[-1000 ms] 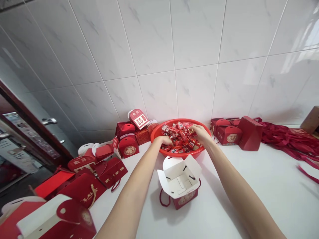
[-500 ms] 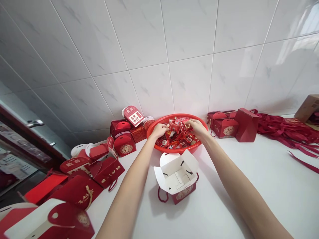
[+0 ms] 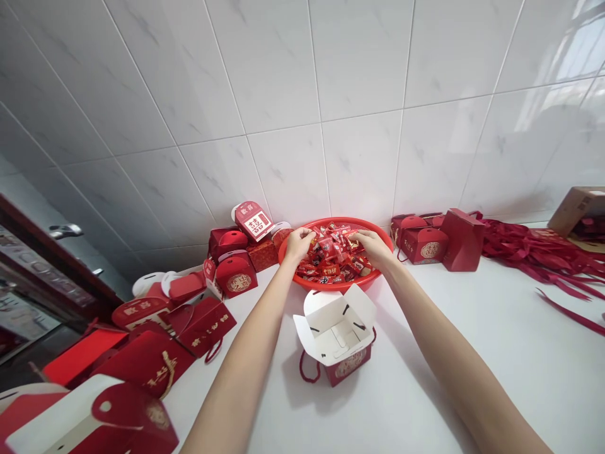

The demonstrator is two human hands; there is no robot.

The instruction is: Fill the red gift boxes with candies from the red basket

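Observation:
Both hands reach into a red plastic basket (image 3: 340,287) heaped with red-wrapped candies (image 3: 338,252). My left hand (image 3: 300,242) is at the basket's left side, its fingers curled together at the edge of the heap; what they pinch is too small to make out. On the right side, my right hand (image 3: 371,246) has thumb and fingers closed around a small gold and red wrapped candy (image 3: 353,241). Between my forearms stands an unfolded red gift box (image 3: 348,366), its white flaps spread and its inside bare, with a dark red cord handle on each side.
Several red gift boxes (image 3: 236,277) crowd the left side of the white table (image 3: 401,391). More boxes (image 3: 428,243) stand right of the basket, beside a pile of dark red ribbons (image 3: 529,252). A cardboard box (image 3: 579,211) sits far right. A tiled wall (image 3: 359,157) rises behind.
My left hand has lifted slightly and its fingers have drawn together. Candies in the basket have shifted about. My right hand stays near the heap's right side.

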